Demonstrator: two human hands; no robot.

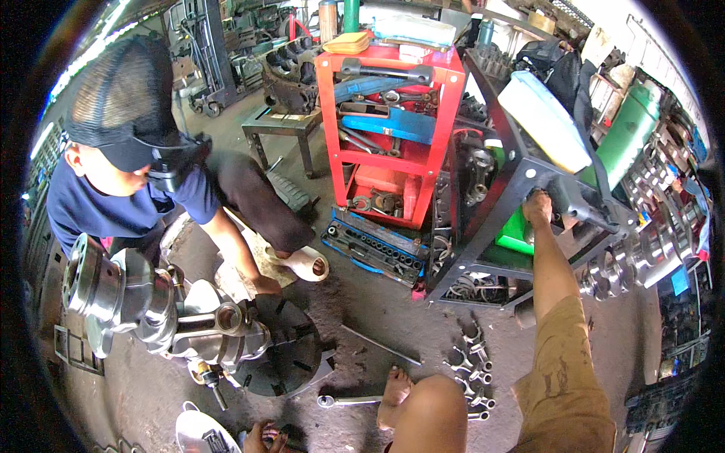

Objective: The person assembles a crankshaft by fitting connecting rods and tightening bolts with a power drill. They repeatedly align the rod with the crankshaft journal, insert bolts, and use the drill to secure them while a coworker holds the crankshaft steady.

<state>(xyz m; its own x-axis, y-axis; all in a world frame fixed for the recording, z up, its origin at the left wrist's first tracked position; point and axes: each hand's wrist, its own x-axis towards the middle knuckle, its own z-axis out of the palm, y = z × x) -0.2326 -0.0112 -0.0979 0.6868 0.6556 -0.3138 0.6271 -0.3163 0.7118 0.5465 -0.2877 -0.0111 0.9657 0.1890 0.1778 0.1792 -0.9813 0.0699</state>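
Note:
My right arm stretches far out to the black metal shelf rack (483, 204). There my right hand (538, 208) is at the upper frame, beside a bright green box (516, 232); its fingers are partly hidden, so I cannot tell what it grips. Low at the bottom edge, my left hand (264, 438) has curled fingers. A dark thing lies against it, too cut off to name. Nearest to that hand is a white bowl (198, 429) with dark pieces in it. A ratchet wrench (351, 402) lies on the floor by my bare foot (396, 389).
At left a co-worker crouches, one hand (264, 285) by a large crankshaft (158, 309) with a connecting rod (215, 320). Several connecting rods (474, 370) and a thin rod (381, 344) lie on the floor. Beyond stand an opened socket set (374, 245) and a red shelf (329, 136).

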